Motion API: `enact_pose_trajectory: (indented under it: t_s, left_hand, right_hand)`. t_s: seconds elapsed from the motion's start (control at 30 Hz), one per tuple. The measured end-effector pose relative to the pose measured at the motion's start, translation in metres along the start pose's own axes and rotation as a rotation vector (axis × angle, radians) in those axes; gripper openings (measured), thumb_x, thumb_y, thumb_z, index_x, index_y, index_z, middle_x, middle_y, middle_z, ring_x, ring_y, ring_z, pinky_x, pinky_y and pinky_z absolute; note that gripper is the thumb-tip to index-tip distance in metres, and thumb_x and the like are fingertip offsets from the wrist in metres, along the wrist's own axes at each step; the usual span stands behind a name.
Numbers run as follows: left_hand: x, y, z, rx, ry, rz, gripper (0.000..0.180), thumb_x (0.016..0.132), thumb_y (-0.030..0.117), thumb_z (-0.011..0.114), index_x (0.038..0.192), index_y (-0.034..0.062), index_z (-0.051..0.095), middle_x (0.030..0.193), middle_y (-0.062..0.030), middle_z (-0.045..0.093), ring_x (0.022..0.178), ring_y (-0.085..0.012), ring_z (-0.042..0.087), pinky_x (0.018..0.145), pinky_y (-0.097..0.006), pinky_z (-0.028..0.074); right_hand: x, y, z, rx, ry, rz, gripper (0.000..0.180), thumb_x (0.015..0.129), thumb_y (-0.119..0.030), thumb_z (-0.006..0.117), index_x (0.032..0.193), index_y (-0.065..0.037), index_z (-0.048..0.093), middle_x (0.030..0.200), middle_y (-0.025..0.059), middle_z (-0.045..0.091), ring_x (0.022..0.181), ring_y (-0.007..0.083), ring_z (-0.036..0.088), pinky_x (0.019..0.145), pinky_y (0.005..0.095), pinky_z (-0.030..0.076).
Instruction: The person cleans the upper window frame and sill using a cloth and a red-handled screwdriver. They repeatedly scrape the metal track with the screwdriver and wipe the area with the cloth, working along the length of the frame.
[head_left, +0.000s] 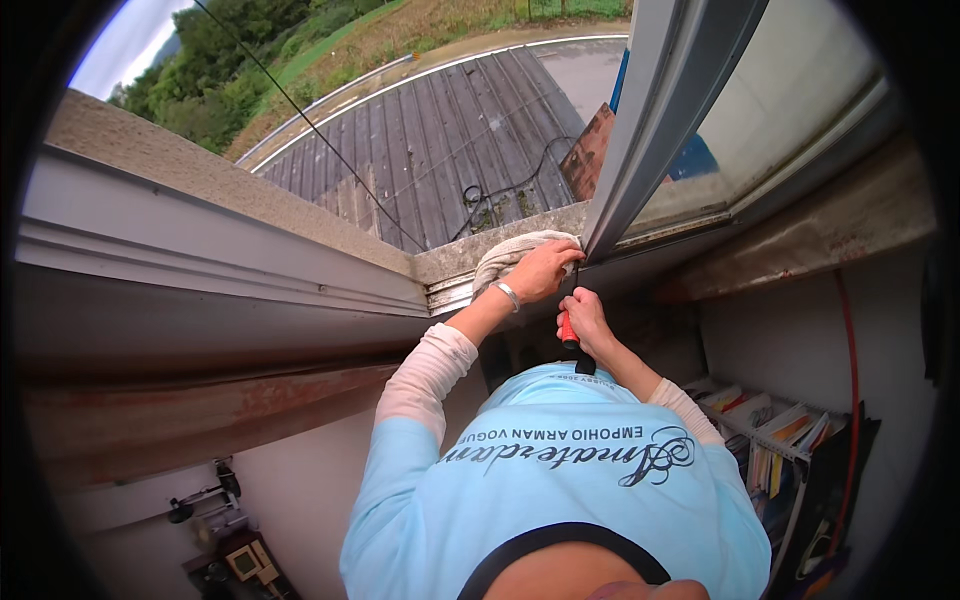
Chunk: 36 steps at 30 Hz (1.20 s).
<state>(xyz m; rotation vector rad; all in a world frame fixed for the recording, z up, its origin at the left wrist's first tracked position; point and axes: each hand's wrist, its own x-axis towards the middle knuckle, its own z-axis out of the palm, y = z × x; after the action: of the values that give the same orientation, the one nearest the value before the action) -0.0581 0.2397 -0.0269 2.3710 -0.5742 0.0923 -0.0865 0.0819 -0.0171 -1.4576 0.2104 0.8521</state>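
Observation:
My right hand (592, 322) is closed around the red and black handle (570, 332) of what looks like a screwdriver. Its thin dark shaft points up and away from me, toward the lower corner of the window sash (640, 130). A crumpled off-white cloth (512, 252) lies over the window track at the sill. My left hand (543, 270), with a silver bracelet at the wrist, is on the cloth, its fingers bunched against it beside the sash edge. The tool's tip is hidden near these fingertips.
White window track (220, 255) runs off to the left, with a rough concrete ledge (150, 150) outside it. Beyond the opening lies a corrugated roof (430, 140) with a black cable. Below right stands a shelf (775, 435) with papers; a red pipe (850, 370) runs down the wall.

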Motion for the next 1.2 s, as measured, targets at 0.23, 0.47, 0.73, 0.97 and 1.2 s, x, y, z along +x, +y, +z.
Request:
enact_pose_trajectory:
  t_s: [0.23,0.47,0.73,0.97,1.2]
  left_hand:
    - [-0.007,-0.005,0.026,-0.058,0.016,0.064,0.032,0.075,0.010,0.059,0.106,0.0025,0.060,0.115,-0.0137,0.055,0.113,-0.0312,0.052,0.095,-0.038,0.042]
    - [-0.019,0.003,0.045,-0.016,0.283,0.029,0.027,0.078,0.009,0.055,0.104,0.0004,0.058,0.115,-0.0148,0.055,0.110,-0.0328,0.053,0.095,-0.039,0.043]
    - [-0.075,0.005,0.035,0.097,0.296,-0.151,0.023,0.076,0.011,0.060,0.097,0.0048,0.059,0.112,-0.0105,0.059,0.097,-0.0274,0.058,0.084,-0.035,0.047]
    - [-0.100,0.010,0.017,0.166,0.327,-0.256,0.023,0.074,0.010,0.061,0.097,0.0040,0.058,0.107,-0.0124,0.059,0.092,-0.0307,0.058,0.082,-0.037,0.047]
    - [-0.084,0.010,0.012,0.118,0.426,-0.295,0.019,0.078,0.011,0.058,0.096,0.0049,0.057,0.099,-0.0122,0.059,0.094,-0.0310,0.058,0.080,-0.038,0.047]
  right_hand:
    - [0.017,-0.014,-0.004,0.069,-0.001,0.049,0.006,0.087,-0.004,0.043,0.082,-0.004,0.045,0.067,0.0076,0.049,0.046,0.0161,0.050,0.033,0.0317,0.042]
    - [0.028,-0.040,-0.020,-0.172,-0.236,0.176,0.009,0.084,-0.001,0.040,0.082,-0.002,0.049,0.067,0.0074,0.049,0.046,0.0160,0.051,0.032,0.0317,0.045]
    - [0.016,-0.016,0.036,-0.372,-0.338,0.156,0.019,0.083,-0.002,0.037,0.082,0.004,0.055,0.059,0.0131,0.051,0.042,0.0225,0.052,0.034,0.0382,0.046]
    - [0.017,-0.020,0.053,-0.215,-0.459,0.264,0.008,0.082,-0.001,0.041,0.080,0.000,0.048,0.062,0.0081,0.048,0.041,0.0183,0.050,0.033,0.0343,0.046]
    - [-0.001,-0.067,0.039,-0.762,-0.402,-0.457,0.039,0.088,-0.033,0.056,0.094,0.005,0.051,0.090,0.0161,0.057,0.074,0.0268,0.061,0.071,0.0349,0.051]
